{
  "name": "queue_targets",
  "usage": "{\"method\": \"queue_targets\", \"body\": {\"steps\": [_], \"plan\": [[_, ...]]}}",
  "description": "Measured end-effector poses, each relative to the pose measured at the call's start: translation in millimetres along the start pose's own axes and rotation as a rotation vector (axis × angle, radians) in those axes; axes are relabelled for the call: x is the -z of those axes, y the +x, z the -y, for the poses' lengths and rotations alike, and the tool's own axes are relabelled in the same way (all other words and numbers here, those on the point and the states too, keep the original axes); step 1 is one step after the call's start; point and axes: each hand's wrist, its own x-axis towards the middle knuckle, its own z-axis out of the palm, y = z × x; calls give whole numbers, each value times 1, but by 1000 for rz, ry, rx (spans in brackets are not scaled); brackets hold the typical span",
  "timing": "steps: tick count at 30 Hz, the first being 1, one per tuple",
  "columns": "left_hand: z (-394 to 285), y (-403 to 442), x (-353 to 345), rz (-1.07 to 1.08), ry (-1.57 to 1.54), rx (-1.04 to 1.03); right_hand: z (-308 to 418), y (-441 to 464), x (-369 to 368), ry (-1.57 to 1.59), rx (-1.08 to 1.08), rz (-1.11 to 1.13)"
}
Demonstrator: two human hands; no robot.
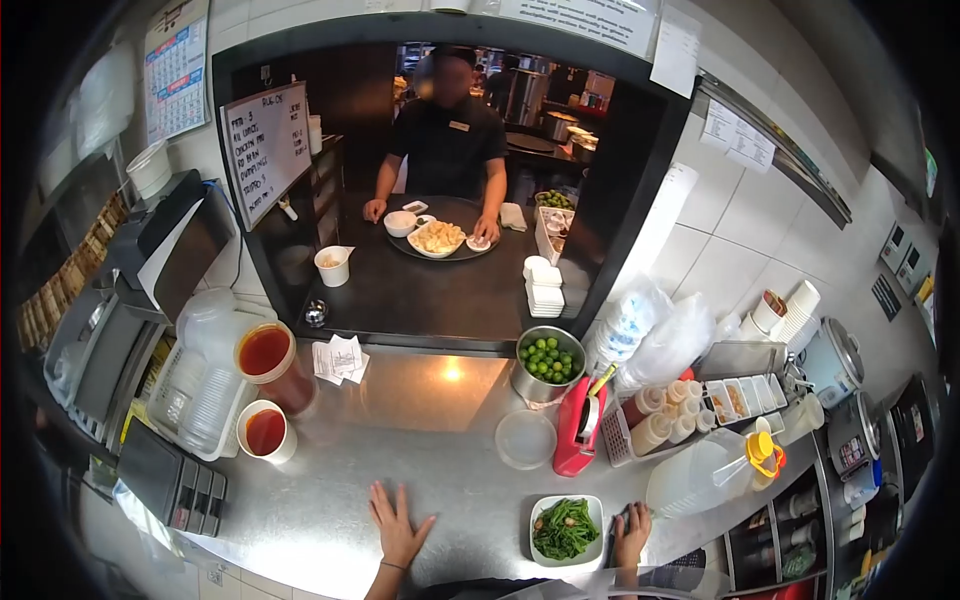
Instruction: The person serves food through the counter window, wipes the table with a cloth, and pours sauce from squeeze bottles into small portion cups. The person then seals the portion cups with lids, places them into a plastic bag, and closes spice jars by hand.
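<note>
your left hand (400, 530) lies open on the steel counter (460, 480), palm down, with the fingers spread and nothing in its grasp. your right hand (632, 533) is low on the counter with its fingers loosely bent; you cannot tell from this view whether they close on anything.

the white bowl (597, 518) sits between your two hands, just beside the right one and well apart from the left. it is square with rounded corners, and its pale rim shows all the way round the food. inside, the cooked greens (565, 532) are heaped in the middle, deep green and glossy, a tangle of stems and leaves. a few small, pale reddish pieces lie on top of them; what they are is too small to tell. the bowl stands level.

beyond the bowl you have a clear round lid (525, 440) lying flat, and next to it a red device (575, 445). to the right of your right hand, near it, is a large translucent jug (695, 475) with a yellow cap. off to your left, near the counter's far side, stands a white tub (267, 432) of red liquid.
</note>
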Motion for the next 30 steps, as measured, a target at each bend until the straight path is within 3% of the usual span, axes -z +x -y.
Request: {"method": "queue_targets", "body": {"steps": [2,8,14,16,18,20,22,25,30], "plan": [[-4,1,0,78,68,0,-4,-1,-1,-2,-31,16],[5,-1,2,1,-69,16,0,-4,-2,76,-104,-17],[4,-7,7,-89,-476,39,8,-12,7,-7,-67,-45],[8,-18,-16,468,-1169,287,25,-15,27,13,-59,11],[-15,-37,-27,860,-1156,237,19,-33,22,180,-40,17],[-45,-48,-48,1196,-1112,364,19,-50,16,193,-34,24],[-69,-45,-64,1390,-1182,367,23,-59,16,171,-35,34],[-94,-38,-81,1380,-1382,365,33,-66,15,184,-38,121],[-111,-28,-105,1367,-1283,423,45,-66,18,340,-54,169]]}}
